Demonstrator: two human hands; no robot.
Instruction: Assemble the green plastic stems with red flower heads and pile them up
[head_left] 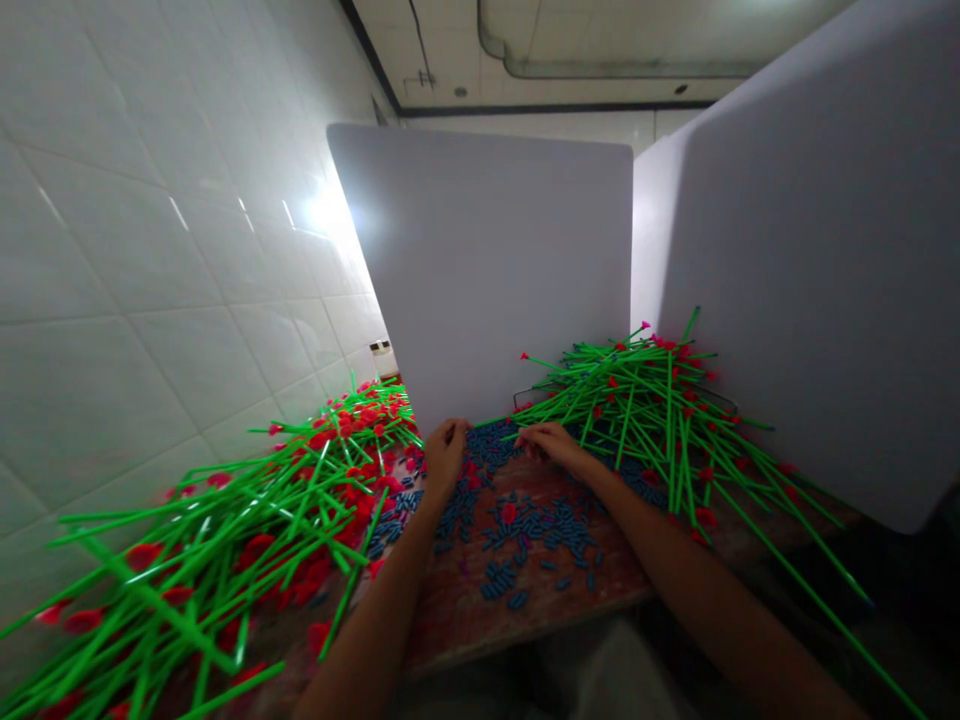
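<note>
My left hand is curled into a loose fist over the worn red-brown table, at the far edge of a scatter of small blue capsule-shaped pieces. What its fingers hold is hidden. My right hand lies palm down with the fingers bent and pressed among the blue pieces, right beside the near ends of a pile of green sticks with red tips. A bigger heap of green sticks with red heads lies to the left of my left forearm.
White divider boards stand behind and to the right of the work area. A white tiled wall closes the left side. A few loose red heads lie among the blue pieces. Long green sticks overhang the table's right front edge.
</note>
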